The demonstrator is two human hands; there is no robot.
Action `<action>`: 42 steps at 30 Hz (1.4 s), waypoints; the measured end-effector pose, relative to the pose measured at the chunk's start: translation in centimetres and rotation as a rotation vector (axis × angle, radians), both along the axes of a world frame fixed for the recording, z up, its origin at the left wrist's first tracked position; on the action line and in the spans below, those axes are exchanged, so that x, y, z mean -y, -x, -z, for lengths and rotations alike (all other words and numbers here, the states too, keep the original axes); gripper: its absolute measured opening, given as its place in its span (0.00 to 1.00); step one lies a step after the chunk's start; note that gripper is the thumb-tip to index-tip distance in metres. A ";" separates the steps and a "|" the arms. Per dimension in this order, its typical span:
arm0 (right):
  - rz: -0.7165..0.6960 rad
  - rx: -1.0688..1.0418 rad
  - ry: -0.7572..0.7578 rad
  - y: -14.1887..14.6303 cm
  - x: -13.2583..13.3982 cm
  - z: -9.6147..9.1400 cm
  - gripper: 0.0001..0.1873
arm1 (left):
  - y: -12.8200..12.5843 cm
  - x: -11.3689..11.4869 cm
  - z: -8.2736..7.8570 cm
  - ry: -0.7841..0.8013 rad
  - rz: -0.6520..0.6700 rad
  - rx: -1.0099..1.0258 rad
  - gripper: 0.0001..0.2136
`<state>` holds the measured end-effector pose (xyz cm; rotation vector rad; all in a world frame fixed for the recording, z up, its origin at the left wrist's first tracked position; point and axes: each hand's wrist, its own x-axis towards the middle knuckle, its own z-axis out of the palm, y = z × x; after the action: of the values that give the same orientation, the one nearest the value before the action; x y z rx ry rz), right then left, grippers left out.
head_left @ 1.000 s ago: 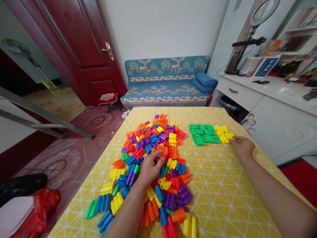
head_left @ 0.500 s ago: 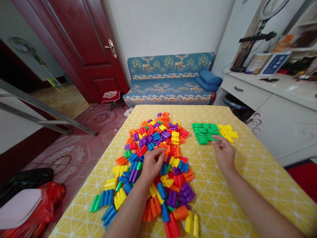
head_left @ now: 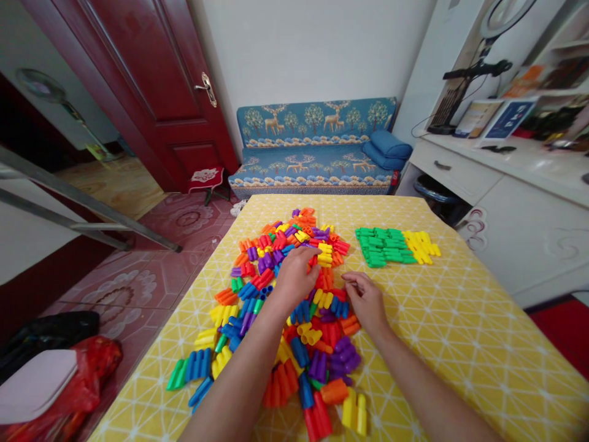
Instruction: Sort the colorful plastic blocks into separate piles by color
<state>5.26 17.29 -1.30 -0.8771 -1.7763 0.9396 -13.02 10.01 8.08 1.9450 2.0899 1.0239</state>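
A big heap of plastic tube blocks (head_left: 285, 294) in red, orange, yellow, blue, purple and green covers the left half of the yellow patterned table (head_left: 437, 344). My left hand (head_left: 297, 276) reaches into the middle of the heap, fingers curled down onto the blocks near a yellow block (head_left: 324, 256). My right hand (head_left: 365, 301) rests at the heap's right edge, fingers bent and touching blocks there. I cannot see whether either hand holds a piece. A flat joined sheet of green blocks (head_left: 383, 247) with yellow blocks (head_left: 421, 247) on its right end lies at the far right.
A dark red door (head_left: 138, 92) stands open at the left, a blue deer-print sofa (head_left: 317, 147) lies beyond the table, and a white cabinet (head_left: 519, 209) with a ring light stands to the right. Red and black bags (head_left: 50, 368) lie on the tiled floor.
My right hand has come back from the green and yellow sheet to the heap's right edge. My left hand has moved further into the heap, toward the yellow block.
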 end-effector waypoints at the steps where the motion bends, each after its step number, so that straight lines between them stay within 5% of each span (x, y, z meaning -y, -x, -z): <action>1: 0.002 0.003 -0.012 0.0 0.0 -0.1 0.08 | -0.4 -1.1 0.0 0.033 0.025 -0.051 0.20; 8: 0.002 0.031 -0.023 0.1 0.1 -0.4 0.08 | -1.5 -5.3 1.1 0.250 -0.010 -0.351 0.21; 18: -0.065 0.019 0.059 0.2 0.4 -0.2 0.17 | -1.4 -2.3 0.0 0.297 0.065 -0.357 0.14; 21: -0.156 0.000 -0.009 0.1 1.1 -0.8 0.23 | -1.8 -0.1 0.3 0.219 0.124 -0.216 0.12; 25: -0.213 0.010 -0.124 -0.3 1.8 -1.6 0.17 | -2.6 2.6 1.4 0.114 0.115 0.306 0.13; 28: -0.232 0.021 -0.170 -0.5 2.1 -1.8 0.22 | -3.2 3.7 2.2 0.092 0.107 0.585 0.14; 34: -0.338 0.078 -0.404 -0.6 2.9 -2.8 0.31 | -3.8 3.8 2.4 0.011 0.076 0.552 0.11; 42: -0.336 0.094 -0.449 -1.2 3.1 -2.6 0.26 | -3.5 4.0 2.8 0.033 0.047 0.580 0.14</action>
<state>6.43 14.24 1.32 -0.3468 -2.1456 0.6655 -9.53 6.01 5.32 1.4361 1.7114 1.3323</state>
